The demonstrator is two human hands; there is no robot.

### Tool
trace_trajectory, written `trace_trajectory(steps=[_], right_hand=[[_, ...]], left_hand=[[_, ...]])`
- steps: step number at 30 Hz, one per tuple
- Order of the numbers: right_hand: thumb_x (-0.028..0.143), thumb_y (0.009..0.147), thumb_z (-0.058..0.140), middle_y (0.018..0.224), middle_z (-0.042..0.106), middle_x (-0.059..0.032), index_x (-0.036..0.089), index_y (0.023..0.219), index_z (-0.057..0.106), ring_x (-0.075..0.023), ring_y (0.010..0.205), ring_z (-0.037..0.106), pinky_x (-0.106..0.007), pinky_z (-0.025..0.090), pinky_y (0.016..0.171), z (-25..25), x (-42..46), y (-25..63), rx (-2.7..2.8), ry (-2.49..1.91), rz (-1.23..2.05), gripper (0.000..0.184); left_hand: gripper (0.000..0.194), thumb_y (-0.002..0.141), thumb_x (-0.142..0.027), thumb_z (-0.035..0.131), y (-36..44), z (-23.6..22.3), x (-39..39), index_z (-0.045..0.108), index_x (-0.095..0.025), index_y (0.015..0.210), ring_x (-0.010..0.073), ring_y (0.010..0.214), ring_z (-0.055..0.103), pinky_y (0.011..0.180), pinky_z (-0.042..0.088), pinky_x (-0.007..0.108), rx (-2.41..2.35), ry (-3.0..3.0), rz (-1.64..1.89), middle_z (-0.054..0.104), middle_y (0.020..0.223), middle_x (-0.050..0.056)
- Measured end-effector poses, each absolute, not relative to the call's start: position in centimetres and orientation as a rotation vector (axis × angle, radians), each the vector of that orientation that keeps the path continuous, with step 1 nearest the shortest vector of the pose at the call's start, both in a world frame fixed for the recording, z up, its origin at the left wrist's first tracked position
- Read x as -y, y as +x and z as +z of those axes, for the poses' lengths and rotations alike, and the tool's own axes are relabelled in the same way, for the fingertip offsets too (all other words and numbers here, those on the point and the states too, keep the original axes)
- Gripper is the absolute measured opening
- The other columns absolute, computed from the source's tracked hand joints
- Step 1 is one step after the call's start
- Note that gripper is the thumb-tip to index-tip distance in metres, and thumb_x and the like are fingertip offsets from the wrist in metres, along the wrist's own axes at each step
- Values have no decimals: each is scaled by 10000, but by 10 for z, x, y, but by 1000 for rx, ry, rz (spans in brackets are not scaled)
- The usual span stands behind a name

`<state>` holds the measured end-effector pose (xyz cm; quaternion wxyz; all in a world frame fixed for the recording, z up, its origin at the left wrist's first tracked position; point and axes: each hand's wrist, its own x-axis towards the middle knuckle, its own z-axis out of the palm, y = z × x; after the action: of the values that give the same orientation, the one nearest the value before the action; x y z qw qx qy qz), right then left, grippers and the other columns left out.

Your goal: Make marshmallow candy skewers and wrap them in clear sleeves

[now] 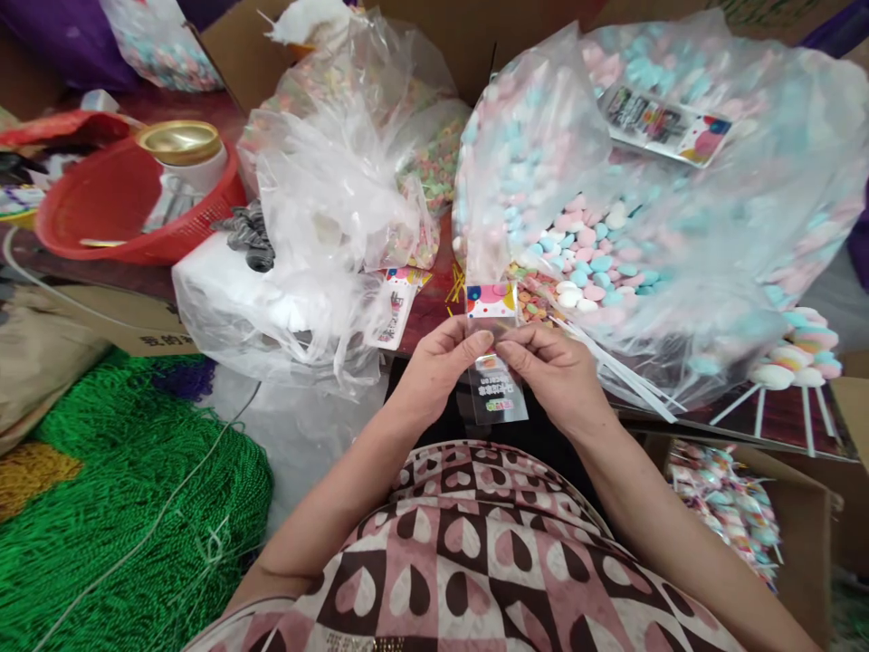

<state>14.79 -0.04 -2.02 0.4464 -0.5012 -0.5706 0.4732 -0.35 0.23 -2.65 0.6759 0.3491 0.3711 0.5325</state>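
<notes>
Both hands meet in front of my body on a small clear cellophane bag (pixel 501 391) with a colourful printed header (pixel 491 300) and printed lettering lower down. My left hand (pixel 440 367) pinches the bag's left edge with thumb and fingers closed. My right hand (pixel 553 369) pinches the right edge the same way. The bag stands upright between them. Just beyond lies a big open plastic bag of pink, blue and white candies (pixel 590 254). Whether anything is inside the small bag I cannot tell.
Crumpled clear plastic bags (pixel 326 208) sit at centre left. A red basket (pixel 128 204) with a gold-lidded jar (pixel 182 149) stands far left. Green netting (pixel 115 507) lies lower left. Lollipops on white sticks (pixel 801 358) lie right, above a cardboard box of wrapped lollipops (pixel 730 507).
</notes>
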Motion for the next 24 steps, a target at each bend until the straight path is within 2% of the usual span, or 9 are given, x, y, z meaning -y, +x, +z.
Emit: trace_trajectory(steps=[2,5,7,10,13,16,19,21,24], right_hand=[[350,808,688,660,622,21,190,745,669,-113,603,533,-246,436,590,-25,4,149,1445,-1232,1201,173],[380,815,687,624,592,29,193,732,643,-109,580,520,-242,436,569,-26,6,152,1467,-1234,1246,210],[427,801,702,696,631,18,203,835,659,-118,620,562,-244,466,580,-23,4,156,1385,-1205,1293,230],[456,743,759,870,693,-12,222,1019,669,-144,752,629,-269,520,660,-17,-1,163,1295,-1167,1352,372],[419,729,776,851,701,-15,206,913,704,-142,749,623,-275,518,689,-17,-4,167,1310,-1198,1340,290],[383,752,756,722,662,14,196,791,695,-105,617,556,-237,466,594,-26,-4,168,1215,-1225,1252,201],[391,766,746,611,590,42,194,748,661,-87,528,483,-217,406,514,-32,-2,170,1148,-1244,1216,216],[403,764,747,610,579,42,194,756,652,-94,537,491,-221,412,515,-32,-1,173,1176,-1251,1232,230],[374,730,772,752,652,16,201,886,691,-114,639,566,-244,472,596,-28,1,176,1288,-1234,1268,247]], left_hand=[[234,771,-394,750,-1,-27,-2,697,-187,865,118,793,629,802,491,255,-855,750,1194,677,805,-2],[260,748,-418,754,1,-26,-2,662,-192,839,98,697,583,728,479,248,-910,738,1169,647,756,-27],[275,747,-431,745,0,-25,-2,624,-188,794,98,687,557,720,466,251,-957,833,1122,622,742,-31],[290,769,-413,721,-1,-26,-1,560,-179,713,101,702,510,711,432,242,-1036,1106,1035,564,725,-29],[246,793,-380,690,1,-27,1,559,-178,747,103,704,481,680,406,232,-1078,1285,955,538,732,-31],[170,837,-346,634,1,-29,2,585,-183,831,106,714,510,688,414,232,-1101,1360,888,579,760,-28],[161,872,-344,581,-2,-29,3,613,-188,849,112,694,538,682,421,234,-1168,1407,846,604,737,-24],[200,896,-364,544,-5,-29,3,636,-191,853,112,643,529,643,412,233,-1208,1456,820,593,686,-27],[247,906,-383,529,-7,-26,3,664,-193,825,116,633,527,629,402,231,-1202,1605,762,611,672,-22]])
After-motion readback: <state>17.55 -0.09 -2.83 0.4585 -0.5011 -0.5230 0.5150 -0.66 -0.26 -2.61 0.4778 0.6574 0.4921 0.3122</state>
